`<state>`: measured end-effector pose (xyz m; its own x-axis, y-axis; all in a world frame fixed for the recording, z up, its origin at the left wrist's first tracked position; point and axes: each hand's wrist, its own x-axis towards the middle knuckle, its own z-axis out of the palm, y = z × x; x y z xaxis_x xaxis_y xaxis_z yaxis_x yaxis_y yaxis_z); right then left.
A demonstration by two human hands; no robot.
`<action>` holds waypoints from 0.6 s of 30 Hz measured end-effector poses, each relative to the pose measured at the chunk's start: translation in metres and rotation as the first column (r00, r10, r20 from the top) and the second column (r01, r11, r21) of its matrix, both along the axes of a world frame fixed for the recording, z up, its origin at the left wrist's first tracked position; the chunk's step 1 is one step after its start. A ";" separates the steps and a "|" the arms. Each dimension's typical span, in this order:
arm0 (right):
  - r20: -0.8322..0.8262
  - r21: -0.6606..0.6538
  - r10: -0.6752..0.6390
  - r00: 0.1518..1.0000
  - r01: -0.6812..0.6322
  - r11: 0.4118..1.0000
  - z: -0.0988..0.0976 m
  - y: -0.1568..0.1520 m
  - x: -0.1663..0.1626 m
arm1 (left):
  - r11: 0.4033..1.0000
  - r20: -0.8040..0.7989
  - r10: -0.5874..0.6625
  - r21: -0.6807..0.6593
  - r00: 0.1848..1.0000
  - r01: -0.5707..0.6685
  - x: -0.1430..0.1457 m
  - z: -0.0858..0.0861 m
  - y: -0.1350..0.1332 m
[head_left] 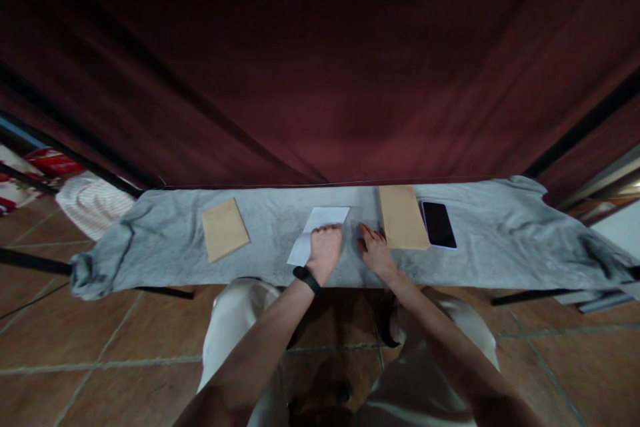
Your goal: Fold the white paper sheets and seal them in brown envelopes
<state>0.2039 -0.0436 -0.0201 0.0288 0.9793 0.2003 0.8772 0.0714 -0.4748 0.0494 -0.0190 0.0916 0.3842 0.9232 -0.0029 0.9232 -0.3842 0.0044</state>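
Observation:
On the grey cloth lies a white sheet of paper [310, 240], a crease running across it. My left hand [326, 250], with a dark band at the wrist, is closed in a fist and rests on the right part of the sheet, covering some of it. I see nothing held in that fist. My right hand [376, 252] lies on the cloth right of the paper, fingers stretched out and a little apart, holding nothing. Beside its fingertips is a stack of brown envelopes [404, 217]. Further left, a single brown envelope [225, 230] lies at a slant.
A phone with a dark screen [439, 225] lies against the right side of the envelope stack. The narrow bench under the grey cloth [500, 233] ends at a dark red fabric wall [325, 113]. My knees are under its front edge, above a tiled floor [140, 347].

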 end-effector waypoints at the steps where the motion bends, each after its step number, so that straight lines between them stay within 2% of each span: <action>1: 0.003 0.001 0.010 1.000 -0.010 1.000 -0.001 0.000 0.002 | 1.000 0.006 0.003 -0.020 1.000 -0.002 0.009 -0.009 -0.002; 4: 0.024 0.004 0.053 0.998 -0.053 0.999 -0.003 -0.001 0.008 | 0.997 0.037 0.020 -0.075 0.999 -0.017 0.026 -0.028 -0.005; 6: 0.043 -0.002 0.058 0.997 -0.058 0.998 -0.004 -0.003 0.009 | 0.995 0.073 0.043 -0.088 0.996 -0.036 0.021 -0.036 -0.006; 9: 0.081 -0.020 0.059 0.995 -0.058 0.998 -0.004 -0.006 0.007 | 0.995 0.151 0.098 0.018 0.984 -0.102 -0.015 -0.048 -0.003; 11: 0.101 -0.025 0.072 0.992 -0.070 0.997 -0.003 -0.010 0.002 | 0.974 0.223 0.188 0.086 0.956 -0.211 -0.051 -0.056 0.003; 12: 0.106 -0.023 0.089 0.990 -0.087 0.996 -0.002 -0.012 -0.001 | 0.962 0.257 0.239 0.069 0.937 -0.264 -0.069 -0.059 0.007; 14: 0.105 -0.011 0.152 0.983 -0.151 0.988 0.000 -0.018 -0.009 | 0.935 0.298 0.352 -0.060 0.887 -0.351 -0.097 -0.064 0.013; 16: 0.102 0.001 0.257 0.961 -0.258 0.966 0.002 -0.023 -0.017 | 0.918 0.319 0.396 -0.171 0.861 -0.358 -0.112 -0.067 0.018; 18: 0.106 -0.007 0.364 0.925 -0.366 0.931 0.005 -0.029 -0.024 | 0.904 0.363 0.419 -0.251 0.832 -0.346 -0.114 -0.068 0.020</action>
<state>0.1800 -0.0725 -0.0150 -0.3518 0.9155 0.1952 0.8335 0.4013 -0.3798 -0.0649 0.0006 0.0240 0.0016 0.9955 -0.0950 0.8994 0.0401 0.4353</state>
